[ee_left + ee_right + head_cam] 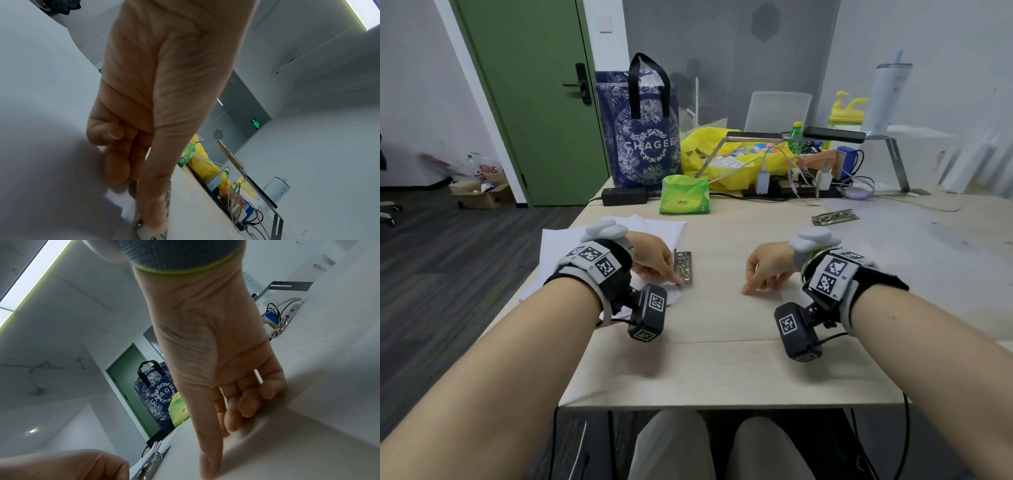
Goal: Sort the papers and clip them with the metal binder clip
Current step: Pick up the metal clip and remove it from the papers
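A person seated at a pale wooden table (pixel 722 370) rests both hands on its surface. The left hand (pixel 654 258) lies over a loose spread of white papers (pixel 571 240), its index finger (pixel 158 186) stretched straight so that the tip touches the near end of a metal binder clip (pixel 683 268); the other fingers of that hand curl loosely beneath the palm, their tips on the paper, gripping nothing. The clip lies flat just beyond that fingertip, at the papers' right edge, though whether it bites the sheets cannot be told. The right hand (pixel 768 269) sits well apart from the clip on bare table, index finger (pixel 207 443) extended with its tip pressed to the wood, the remaining fingers loosely bent and empty. A second metal clip (pixel 834 217) lies beyond the right hand's fingers, farther up the table. Past both hands stand a green tissue pack (pixel 685 194), a blue tote bag (pixel 640 137) and a clutter of chargers and cables. Much of the paper stack is hidden under the left wrist and its strapped camera, and the wrist views are blurred near the fingertips
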A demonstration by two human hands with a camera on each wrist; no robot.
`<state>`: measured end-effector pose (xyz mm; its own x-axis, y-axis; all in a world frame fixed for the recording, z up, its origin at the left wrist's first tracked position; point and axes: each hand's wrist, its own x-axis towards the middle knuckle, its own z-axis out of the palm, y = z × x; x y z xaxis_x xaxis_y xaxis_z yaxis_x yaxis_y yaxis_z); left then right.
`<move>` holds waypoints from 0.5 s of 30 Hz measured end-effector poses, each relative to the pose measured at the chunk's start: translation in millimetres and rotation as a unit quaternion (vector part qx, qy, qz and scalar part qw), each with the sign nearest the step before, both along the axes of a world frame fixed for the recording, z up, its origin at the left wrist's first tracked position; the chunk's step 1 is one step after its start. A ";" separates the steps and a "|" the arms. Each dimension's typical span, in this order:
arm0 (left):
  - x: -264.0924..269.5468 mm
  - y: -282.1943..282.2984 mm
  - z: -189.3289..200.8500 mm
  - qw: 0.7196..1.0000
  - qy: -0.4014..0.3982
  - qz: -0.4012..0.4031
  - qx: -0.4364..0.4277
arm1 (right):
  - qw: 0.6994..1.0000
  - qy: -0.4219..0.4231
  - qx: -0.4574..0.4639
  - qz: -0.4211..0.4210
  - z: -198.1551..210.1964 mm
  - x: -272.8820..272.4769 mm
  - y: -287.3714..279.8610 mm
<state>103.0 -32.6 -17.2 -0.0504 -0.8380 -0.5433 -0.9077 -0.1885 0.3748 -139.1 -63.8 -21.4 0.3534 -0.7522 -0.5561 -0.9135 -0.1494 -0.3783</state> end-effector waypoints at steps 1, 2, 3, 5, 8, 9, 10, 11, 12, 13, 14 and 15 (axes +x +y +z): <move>0.8 -1.0 -1.5 1.000 0.010 0.004 -0.003 | 1.000 0.004 0.004 0.002 -0.4 -0.1 -1.0; 1.7 -1.6 -2.7 1.000 0.016 0.007 -0.003 | 1.000 0.008 0.003 0.002 -0.6 -0.1 -1.8; 2.2 -2.5 -4.0 1.000 0.021 0.008 -0.002 | 1.000 0.010 -0.001 0.002 -1.1 -0.3 -2.2; 3.1 -4.7 -6.1 1.000 0.023 0.012 -0.003 | 1.000 0.011 -0.006 0.005 -2.0 -0.4 -3.1; 2.5 -7.0 -8.2 1.000 0.017 0.019 -0.009 | 1.000 0.007 -0.004 0.006 -3.7 -1.3 -3.2; 2.4 -7.5 -9.2 1.000 0.016 0.021 -0.012 | 1.000 0.005 -0.004 0.005 -4.8 -1.9 -3.1; 2.4 -7.6 -9.5 1.000 0.015 0.023 -0.014 | 1.000 0.004 -0.007 0.005 -5.6 -2.4 -3.1; 2.2 -7.7 -9.6 1.000 0.016 0.022 -0.014 | 1.000 0.004 -0.010 0.005 -6.0 -2.9 -2.8; 1.9 -8.0 -9.6 1.000 0.018 0.022 -0.012 | 1.000 0.004 -0.010 0.006 -6.3 -3.3 -3.2; 1.3 -8.6 -9.6 1.000 0.020 0.022 -0.010 | 1.000 0.005 -0.008 0.007 -6.7 -3.7 -3.7; 0.4 -8.9 -9.3 1.000 0.020 0.022 -0.008 | 1.000 0.007 -0.006 0.007 -6.9 -3.8 -4.1; -0.7 -9.0 -8.8 1.000 0.017 0.021 -0.008 | 1.000 0.008 -0.004 0.007 -7.0 -3.9 -3.9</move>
